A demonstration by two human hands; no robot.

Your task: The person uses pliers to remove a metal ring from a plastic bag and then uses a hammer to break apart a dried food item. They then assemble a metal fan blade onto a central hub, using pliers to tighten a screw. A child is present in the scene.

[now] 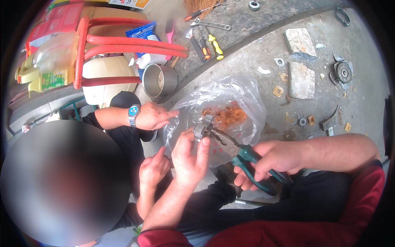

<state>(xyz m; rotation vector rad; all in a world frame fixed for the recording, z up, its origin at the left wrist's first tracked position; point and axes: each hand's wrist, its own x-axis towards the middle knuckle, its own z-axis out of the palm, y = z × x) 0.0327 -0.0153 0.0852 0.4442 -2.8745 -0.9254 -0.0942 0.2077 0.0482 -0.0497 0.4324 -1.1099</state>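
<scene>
My left hand pinches a small, silvery-grey metal part with a stepped outline between thumb and fingers. In my right hand is a pair of pliers with dark green handles, the handles somewhat spread. The tip of their jaws meets the right side of the metal part; whether they grip a piece of it I cannot tell. Below lies a clear plastic bag, spread out, with a tangle of copper-coloured wire in it. A co-worker's two hands, one with a wristwatch, point from the left, close to my left hand.
A co-worker sits close on my left. Beyond are a red stool, a metal pot, an adjustable wrench and several screwdrivers. On the right, concrete blocks, a round motor part and small loose parts lie on the floor.
</scene>
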